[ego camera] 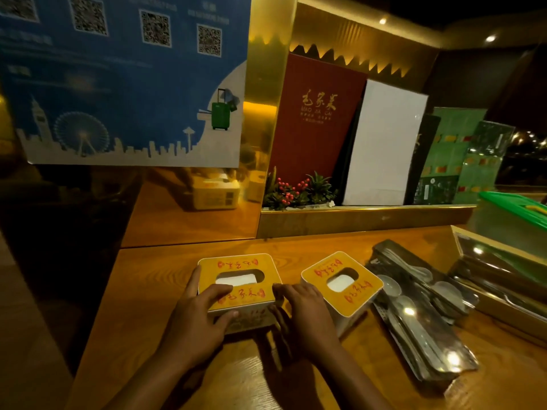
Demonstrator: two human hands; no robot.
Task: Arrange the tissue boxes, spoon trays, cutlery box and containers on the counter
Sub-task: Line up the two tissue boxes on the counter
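A yellow-topped tissue box point(236, 269) stands on the wooden counter point(148, 291), square to the counter's edge. My left hand point(198, 318) grips its near left corner, thumb along the left side and fingers on the lid. My right hand point(302, 312) presses against its right side. A second tissue box point(349, 279) stands just to the right, turned at an angle. Right of that, two metal spoon trays point(426, 329) hold white ceramic spoons. A wooden cutlery box point(503, 279) with a clear lid lies at the far right.
A gold ledge point(355, 220) behind the counter holds upright menus, a red menu point(313, 119) and a small berry plant point(296, 190). A green-lidded container point(515, 208) stands at the right. A blue poster with QR codes point(118, 84) hangs on the mirrored wall at left.
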